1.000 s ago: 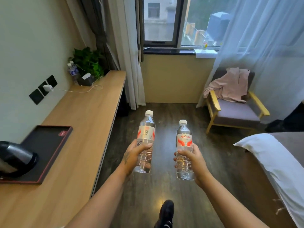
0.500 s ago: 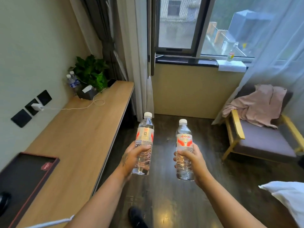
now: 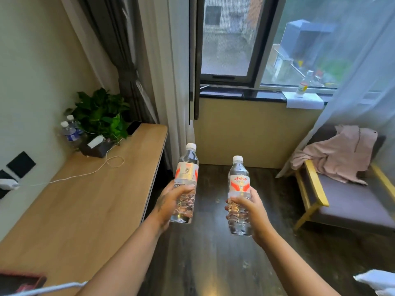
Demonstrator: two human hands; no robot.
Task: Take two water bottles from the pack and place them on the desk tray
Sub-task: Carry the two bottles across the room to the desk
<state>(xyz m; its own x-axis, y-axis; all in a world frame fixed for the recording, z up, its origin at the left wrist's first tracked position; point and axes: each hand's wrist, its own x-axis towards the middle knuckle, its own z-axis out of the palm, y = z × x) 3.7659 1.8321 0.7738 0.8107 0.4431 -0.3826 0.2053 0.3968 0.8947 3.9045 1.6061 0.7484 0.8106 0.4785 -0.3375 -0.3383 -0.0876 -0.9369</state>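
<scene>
Head view: room seen from standing height, both arms stretched forward over dark floor.
Desk (image 3: 85, 210): long wooden top, runs from 7 o'clock up to 10 o'clock along the left wall; white cable lies across it.
Armchair (image 3: 350, 201): at 3 o'clock, pink cloth draped over its back.
Plant (image 3: 100, 114): far end of desk, 10 o'clock; two other small bottles stand just beside it, not part of this job as far as I can judge.
Tray (image 3: 21, 283): dark with a red rim, only a corner shows at 7 o'clock, at the frame's bottom edge, on the near end of the desk.
Left hand (image 3: 173, 204): fingers wrapped around the lower body of the left bottle (image 3: 186, 180); bottle upright, white cap on, held in the air just right of the desk edge.
Right hand (image 3: 250, 212): closed around the lower half of the right bottle (image 3: 239, 193); upright, capped, over the floor, apart from the other bottle.
Pack: not in view.
Done: both bottles are in hand, so the picking looks finished.
Left: neither bottle is on the tray yet; both likely need to swing down toward 7 o'clock and be set upright there.
</scene>
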